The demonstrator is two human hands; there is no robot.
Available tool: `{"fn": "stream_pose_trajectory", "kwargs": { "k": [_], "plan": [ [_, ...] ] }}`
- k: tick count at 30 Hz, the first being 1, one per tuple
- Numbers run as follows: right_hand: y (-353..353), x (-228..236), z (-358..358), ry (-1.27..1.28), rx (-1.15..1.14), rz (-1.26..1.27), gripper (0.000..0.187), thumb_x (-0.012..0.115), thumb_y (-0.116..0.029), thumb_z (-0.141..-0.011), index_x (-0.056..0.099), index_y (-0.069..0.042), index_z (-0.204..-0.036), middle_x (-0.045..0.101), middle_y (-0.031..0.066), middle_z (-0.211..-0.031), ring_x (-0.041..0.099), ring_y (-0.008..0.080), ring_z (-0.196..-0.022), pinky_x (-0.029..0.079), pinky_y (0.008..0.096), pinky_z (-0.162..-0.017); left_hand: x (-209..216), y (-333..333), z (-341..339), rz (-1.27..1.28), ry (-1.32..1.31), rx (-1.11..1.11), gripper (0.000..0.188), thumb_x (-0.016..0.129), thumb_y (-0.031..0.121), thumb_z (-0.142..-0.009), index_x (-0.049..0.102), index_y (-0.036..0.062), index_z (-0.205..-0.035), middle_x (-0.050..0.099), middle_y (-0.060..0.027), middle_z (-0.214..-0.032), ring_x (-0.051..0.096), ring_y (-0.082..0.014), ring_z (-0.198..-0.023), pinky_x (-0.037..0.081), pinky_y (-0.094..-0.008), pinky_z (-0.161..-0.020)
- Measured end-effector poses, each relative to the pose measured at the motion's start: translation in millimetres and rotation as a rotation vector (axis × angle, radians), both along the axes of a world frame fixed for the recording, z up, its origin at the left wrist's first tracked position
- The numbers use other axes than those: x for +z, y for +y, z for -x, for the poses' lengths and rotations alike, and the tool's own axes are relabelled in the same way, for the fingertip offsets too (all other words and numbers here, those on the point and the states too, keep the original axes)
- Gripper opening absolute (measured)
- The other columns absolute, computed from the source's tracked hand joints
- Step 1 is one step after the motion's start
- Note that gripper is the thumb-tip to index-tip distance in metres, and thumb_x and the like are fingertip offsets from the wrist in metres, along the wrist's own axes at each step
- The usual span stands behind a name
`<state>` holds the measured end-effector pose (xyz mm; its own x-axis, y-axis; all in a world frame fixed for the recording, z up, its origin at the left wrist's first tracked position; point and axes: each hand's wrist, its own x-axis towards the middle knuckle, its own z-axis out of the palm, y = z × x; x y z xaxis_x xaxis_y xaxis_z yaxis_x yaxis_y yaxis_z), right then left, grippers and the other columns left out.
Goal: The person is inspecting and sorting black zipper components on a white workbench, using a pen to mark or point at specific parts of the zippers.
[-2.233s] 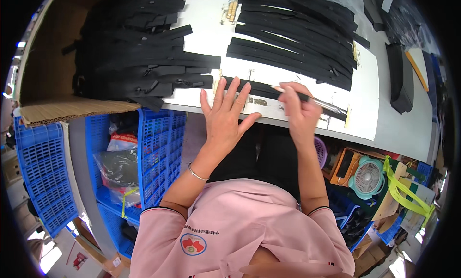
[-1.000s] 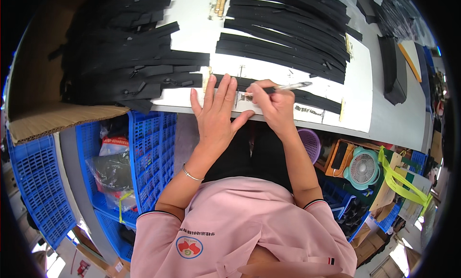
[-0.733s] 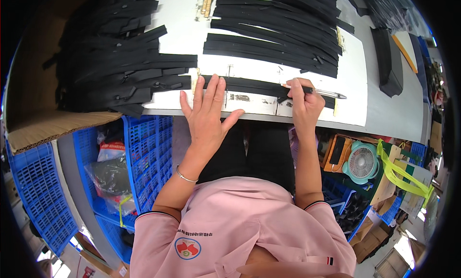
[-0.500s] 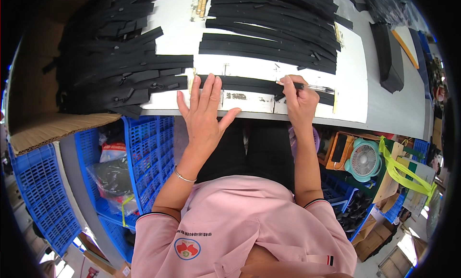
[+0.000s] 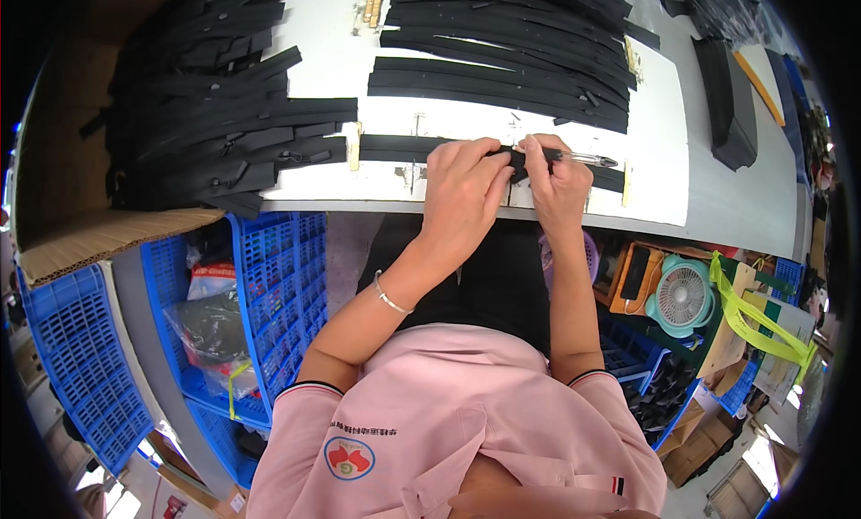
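Note:
A black zipper strip (image 5: 386,148) lies straight across the white board (image 5: 659,174) near the table's front edge. My left hand (image 5: 462,191) is curled over the strip's middle, fingertips closed on it; what lies right under them is partly hidden. Close beside it, my right hand (image 5: 558,180) grips a clear-barrelled pen (image 5: 585,159), its tip end hidden by the fingers near the strip. A dark zipper pull or tab (image 5: 517,171) shows between the two hands. Beyond them, several more black zipper strips (image 5: 502,88) lie side by side.
A heap of black zipper strips (image 5: 193,115) covers the left, beside an open cardboard box (image 5: 126,241). Yellowish tape guides (image 5: 353,147) mark the board. A black folded piece (image 5: 725,106) lies at right. Below the table are blue crates (image 5: 278,295) and a small teal fan (image 5: 682,295).
My left hand has moved right from flat and spread on the strip to beside my right hand, its fingers now curled in. The right hand stays in place with the pen.

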<state>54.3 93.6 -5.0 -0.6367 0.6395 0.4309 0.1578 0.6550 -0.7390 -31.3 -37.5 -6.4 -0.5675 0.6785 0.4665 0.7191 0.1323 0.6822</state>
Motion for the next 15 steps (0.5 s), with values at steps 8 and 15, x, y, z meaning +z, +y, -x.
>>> {"fn": "stream_pose_trajectory", "kwargs": {
  "k": [8,15],
  "plan": [
    [2,-2,-10,0.097,0.096,0.205,0.016,0.069,-0.006,-0.094,0.072,0.005,-0.082,0.071,0.0087,-0.072,0.062,0.0141,-0.056,0.045,0.0272,-0.053,-6,10,-1,-0.043,0.006,0.069,0.014,0.077,0.002,-0.08,0.074,0.0044,-0.094,0.068,-0.0032,-0.104,0.061,-0.0246,-0.1,0.043,-0.0397,-0.092],
    [5,-6,-7,0.124,0.133,0.118,0.02,0.07,-0.007,-0.092,0.07,0.005,-0.077,0.07,0.009,-0.068,0.061,0.0166,-0.054,0.044,0.0302,-0.051,-7,11,-1,-0.037,0.012,0.078,0.014,0.079,0.006,-0.08,0.077,0.0065,-0.094,0.071,-0.003,-0.105,0.062,-0.0233,-0.101,0.042,-0.0379,-0.092]
  ]
}}
